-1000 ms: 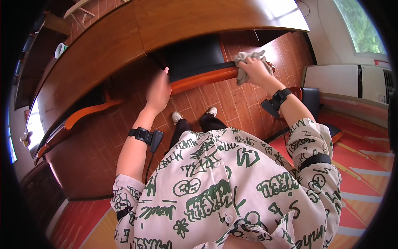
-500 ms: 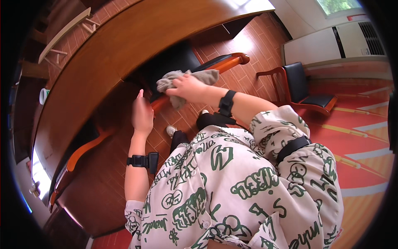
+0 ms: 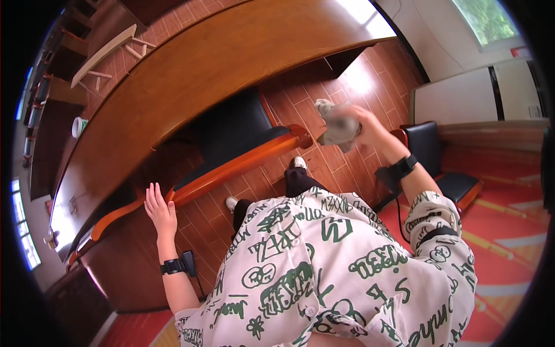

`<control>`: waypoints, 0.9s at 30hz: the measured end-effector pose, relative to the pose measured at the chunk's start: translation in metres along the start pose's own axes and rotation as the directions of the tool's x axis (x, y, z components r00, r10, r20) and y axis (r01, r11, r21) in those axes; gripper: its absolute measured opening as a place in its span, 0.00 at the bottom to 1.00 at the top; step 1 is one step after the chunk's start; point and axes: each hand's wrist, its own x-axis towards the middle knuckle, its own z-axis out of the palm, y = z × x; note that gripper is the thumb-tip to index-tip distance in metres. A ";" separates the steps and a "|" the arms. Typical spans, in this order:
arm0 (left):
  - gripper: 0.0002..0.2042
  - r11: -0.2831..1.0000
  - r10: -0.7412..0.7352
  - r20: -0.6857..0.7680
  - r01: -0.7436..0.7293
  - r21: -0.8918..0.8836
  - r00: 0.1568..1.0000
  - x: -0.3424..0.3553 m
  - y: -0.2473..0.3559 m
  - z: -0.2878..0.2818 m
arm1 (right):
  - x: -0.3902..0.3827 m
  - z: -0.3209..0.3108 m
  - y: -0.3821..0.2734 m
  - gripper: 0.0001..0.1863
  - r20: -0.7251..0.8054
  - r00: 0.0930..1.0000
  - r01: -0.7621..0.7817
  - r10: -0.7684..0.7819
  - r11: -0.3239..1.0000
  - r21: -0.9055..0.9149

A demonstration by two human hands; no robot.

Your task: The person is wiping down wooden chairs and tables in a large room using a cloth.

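Note:
My right hand [image 3: 367, 130] grips a crumpled grey cloth [image 3: 336, 128], held just beyond the rounded end of a wooden chair rail, above the tiled floor. The chair [image 3: 231, 130] has a black padded panel and an orange-brown wooden rail, and is tucked against the long curved wooden table [image 3: 231, 34]. My left hand [image 3: 161, 211] is open, fingers extended, beside the left end of that rail. Whether it touches the wood I cannot tell.
Another black chair [image 3: 454, 188] stands to the right, near a white cabinet-like unit [image 3: 454, 98] under a window [image 3: 483, 20]. Behind the table are a pale wooden chair frame [image 3: 101, 61] and a green-and-white container [image 3: 77, 127]. A second curved orange rail [image 3: 101, 227] lies left.
Since half a second ago my right hand has carried the cloth rightward, past the rail's end. My left hand has moved down and to the left, its fingers now spread.

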 end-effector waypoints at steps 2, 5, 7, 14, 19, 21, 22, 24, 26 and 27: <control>0.34 0.999 0.028 0.045 -0.027 -0.032 0.999 0.003 0.029 -0.003 | 0.000 0.021 0.014 0.39 0.085 0.993 0.075 -0.082 0.994 0.085; 0.34 0.984 0.161 0.208 -0.142 -0.105 0.965 0.040 0.096 -0.009 | 0.023 0.071 0.006 0.42 0.209 0.929 0.309 -0.307 0.951 0.020; 0.33 0.965 0.250 0.264 -0.219 -0.143 0.931 0.063 0.133 -0.005 | 0.036 0.092 -0.003 0.42 0.146 0.917 0.365 -0.370 0.929 0.061; 0.32 0.920 0.367 0.464 -0.242 -0.308 0.806 0.071 0.123 -0.026 | 0.074 0.155 0.007 0.37 0.244 0.903 0.342 -0.354 0.935 0.091; 0.36 0.932 0.327 0.562 -0.161 -0.325 0.759 0.075 0.130 -0.069 | 0.073 0.257 0.080 0.32 0.416 0.909 0.078 -0.034 0.993 -0.088; 0.37 0.939 0.306 0.573 -0.141 -0.314 0.760 0.074 0.129 -0.080 | 0.067 0.299 0.099 0.33 0.472 0.869 -0.049 0.149 0.974 -0.219; 0.37 0.947 0.284 0.588 -0.128 -0.294 0.757 0.072 0.130 -0.084 | 0.063 0.314 0.105 0.34 0.442 0.880 -0.079 0.173 0.971 -0.224; 0.38 0.948 0.265 0.584 -0.099 -0.301 0.767 0.071 0.131 -0.095 | 0.058 0.324 0.112 0.34 0.409 0.898 -0.069 0.160 0.971 -0.228; 0.38 0.953 0.256 0.591 -0.097 -0.287 0.765 0.069 0.125 -0.095 | 0.061 0.316 0.101 0.33 0.415 0.897 -0.080 0.152 0.979 -0.185; 0.38 0.947 0.275 0.579 -0.112 -0.301 0.768 0.070 0.125 -0.092 | 0.058 0.308 0.098 0.33 0.420 0.894 -0.080 0.153 0.979 -0.186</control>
